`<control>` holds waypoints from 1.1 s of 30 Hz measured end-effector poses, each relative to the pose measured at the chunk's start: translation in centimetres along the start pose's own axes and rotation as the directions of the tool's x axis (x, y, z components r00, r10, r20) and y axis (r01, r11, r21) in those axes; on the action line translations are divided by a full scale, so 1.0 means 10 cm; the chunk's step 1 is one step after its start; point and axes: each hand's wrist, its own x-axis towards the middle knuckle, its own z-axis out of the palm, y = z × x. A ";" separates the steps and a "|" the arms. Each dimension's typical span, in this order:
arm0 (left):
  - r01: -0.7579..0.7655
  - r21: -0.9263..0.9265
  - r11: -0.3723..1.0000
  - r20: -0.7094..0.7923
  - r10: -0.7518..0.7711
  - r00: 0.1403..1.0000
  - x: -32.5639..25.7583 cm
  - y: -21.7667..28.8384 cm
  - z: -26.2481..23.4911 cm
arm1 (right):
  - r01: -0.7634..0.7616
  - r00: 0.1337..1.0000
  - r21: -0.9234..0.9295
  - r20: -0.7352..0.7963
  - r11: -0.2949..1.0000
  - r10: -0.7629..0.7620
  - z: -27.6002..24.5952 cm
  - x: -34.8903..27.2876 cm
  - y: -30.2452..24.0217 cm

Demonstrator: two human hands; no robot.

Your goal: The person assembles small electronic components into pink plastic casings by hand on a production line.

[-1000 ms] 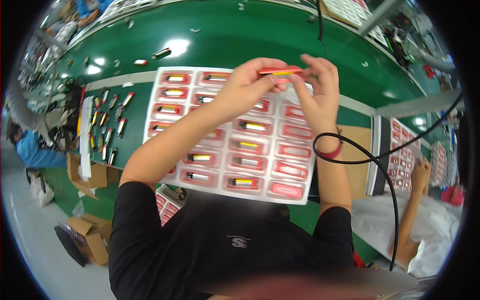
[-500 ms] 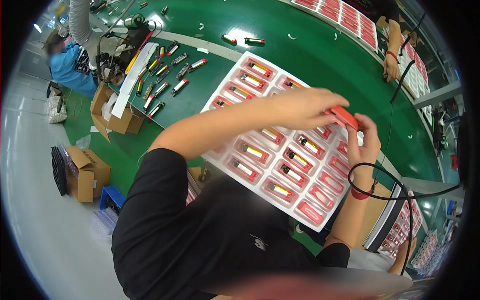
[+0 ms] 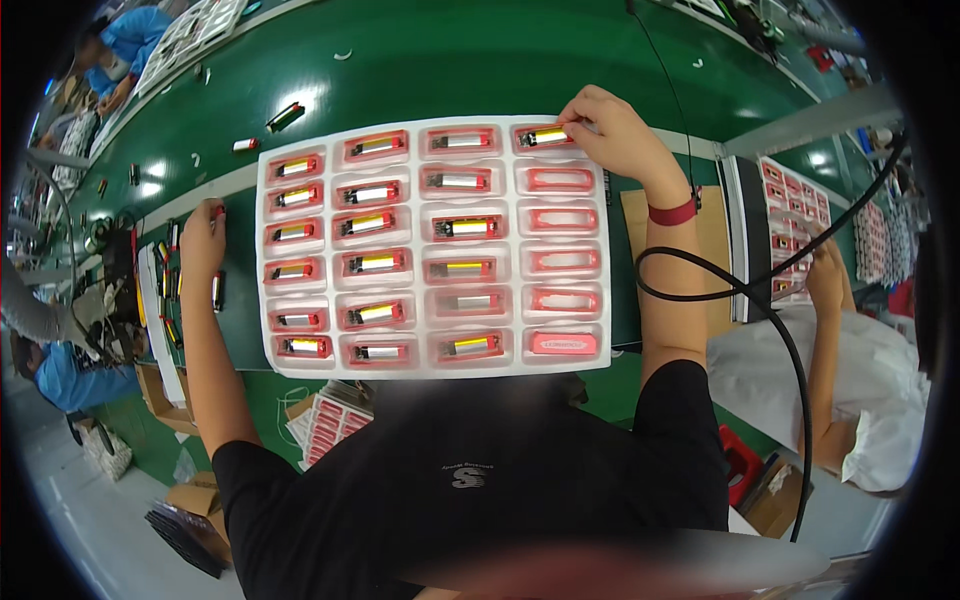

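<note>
The lighter that both hands held above the white blister tray [image 3: 612,290] half a second ago now lies in the tray's far right corner pocket, where the right hand [image 3: 612,135] presses on it [image 3: 543,137] with fingertips pinched at its end. The left hand [image 3: 203,243] has swung out to the loose lighters [image 3: 217,290] off the tray's left edge, fingers curled on one. Four red pockets [image 3: 562,260] down the right column remain unfilled.

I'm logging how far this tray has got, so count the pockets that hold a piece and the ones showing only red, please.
Pockets of the white tray holding a piece: 19
Pockets showing only red: 5
Total: 24 pockets
</note>
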 end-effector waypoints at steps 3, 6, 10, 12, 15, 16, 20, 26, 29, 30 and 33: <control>-0.076 -0.601 0.796 -0.191 -0.051 0.980 0.08 0.25 -0.23 | -0.004 0.999 -0.073 0.043 0.997 0.007 0.00 -0.01 0.04; -0.243 -0.840 0.485 -0.278 -0.001 0.961 0.12 1.23 -0.80 | 0.109 0.967 -0.263 -0.194 0.959 -0.163 -0.11 0.07 -0.26; -0.518 -0.762 0.388 -0.352 0.423 0.835 0.04 2.78 -1.44 | -0.081 0.995 0.791 0.102 0.607 0.000 -0.01 0.06 -0.82; -0.675 -0.668 0.314 -0.451 0.550 0.702 0.12 3.24 -1.46 | -0.028 0.997 0.844 0.062 0.536 -0.047 0.09 0.09 -0.87; -0.662 -0.706 0.254 -0.471 0.530 0.705 0.16 3.59 -1.50 | -0.037 0.996 0.891 -0.005 0.453 0.092 0.03 0.13 -0.66; -0.610 -0.768 0.194 -0.456 0.503 0.734 0.18 3.66 -1.52 | -0.032 0.996 0.891 -0.011 0.453 0.094 -0.07 0.10 -0.61; -0.496 -0.838 0.229 -0.423 0.302 0.854 0.14 3.76 -1.20 | -0.054 0.942 0.674 -0.210 0.736 0.262 -0.45 0.04 -0.39; -0.796 -0.474 0.377 -0.287 0.788 0.544 0.06 4.10 -0.95 | -0.105 0.936 0.821 -0.109 0.562 0.334 -0.52 0.02 -0.34; -0.793 -0.406 0.454 -0.171 0.815 0.554 0.06 4.12 -0.97 | -0.082 0.944 0.868 -0.090 0.489 0.319 -0.52 0.00 -0.41; -0.787 -0.383 0.484 -0.109 0.822 0.559 0.06 4.10 -0.99 | -0.068 0.953 0.886 -0.079 0.459 0.293 -0.53 -0.01 -0.43; -0.614 -0.754 0.234 -0.302 0.707 0.640 0.04 3.88 -1.17 | -0.033 0.960 0.910 -0.085 0.413 0.266 -0.54 -0.05 -0.51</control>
